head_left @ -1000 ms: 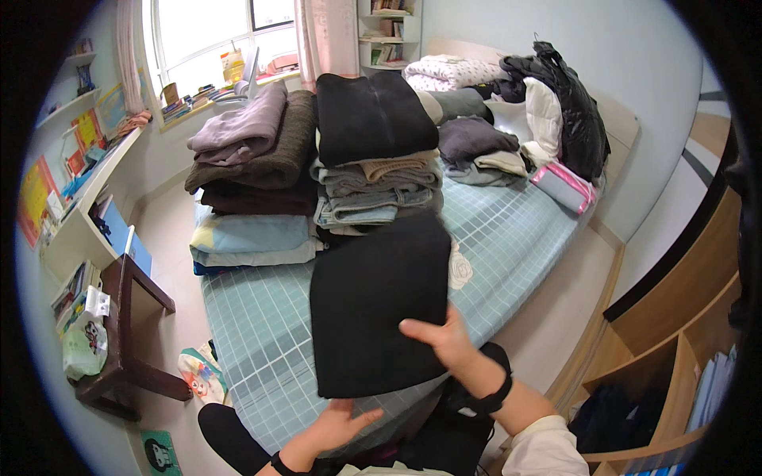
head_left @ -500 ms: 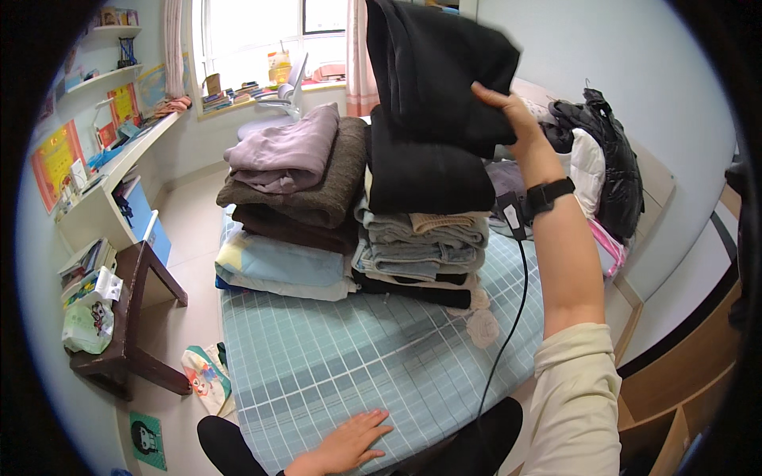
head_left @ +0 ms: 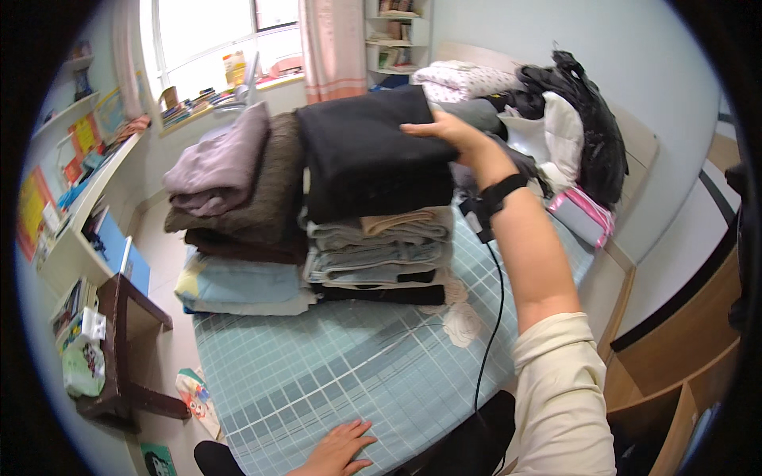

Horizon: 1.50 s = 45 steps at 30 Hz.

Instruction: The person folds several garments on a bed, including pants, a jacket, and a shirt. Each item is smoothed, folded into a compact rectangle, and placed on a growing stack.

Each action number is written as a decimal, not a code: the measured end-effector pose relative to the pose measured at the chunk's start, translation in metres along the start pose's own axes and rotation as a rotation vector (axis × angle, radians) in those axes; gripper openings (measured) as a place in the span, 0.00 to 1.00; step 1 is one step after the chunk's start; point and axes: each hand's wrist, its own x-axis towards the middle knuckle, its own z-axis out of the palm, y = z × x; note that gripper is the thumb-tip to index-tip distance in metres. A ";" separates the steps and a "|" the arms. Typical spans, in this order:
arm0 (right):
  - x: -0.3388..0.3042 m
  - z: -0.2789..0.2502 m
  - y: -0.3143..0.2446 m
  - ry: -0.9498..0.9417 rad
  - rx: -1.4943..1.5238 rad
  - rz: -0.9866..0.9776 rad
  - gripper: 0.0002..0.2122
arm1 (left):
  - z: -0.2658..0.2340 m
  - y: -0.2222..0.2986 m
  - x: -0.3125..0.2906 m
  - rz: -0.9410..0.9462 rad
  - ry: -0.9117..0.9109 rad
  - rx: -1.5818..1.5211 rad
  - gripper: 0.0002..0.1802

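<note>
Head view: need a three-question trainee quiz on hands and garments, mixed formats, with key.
1. Multiple choice: the left hand is spread on what?
A) the wooden stool
B) the checked bedsheet
C) the pink-trimmed bag

2. True or false: the thumb of the right hand lies over the folded black garment at the top of the right stack.

3. Fill in: the top garment of the left stack is ____ in colour.

Key: 1: B. 2: True. 3: pale purple.
</note>
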 end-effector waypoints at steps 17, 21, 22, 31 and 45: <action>-0.103 -0.188 0.278 0.171 -1.945 0.407 0.39 | 0.013 -0.001 0.035 -0.238 -0.056 0.228 0.32; -0.051 -0.206 0.293 -0.015 -2.042 0.519 0.30 | 0.017 -0.007 0.036 -0.311 -0.104 0.225 0.32; -0.043 -0.210 0.296 -0.025 -2.118 0.524 0.29 | 0.018 -0.008 0.036 -0.345 -0.123 0.225 0.32; -0.027 -0.237 0.325 0.165 -2.146 0.148 0.10 | 0.020 -0.017 0.028 -0.424 -0.187 0.226 0.32; -0.244 -0.148 0.212 0.185 -1.754 -0.372 0.04 | 0.012 -0.001 0.034 -0.300 -0.063 0.200 0.33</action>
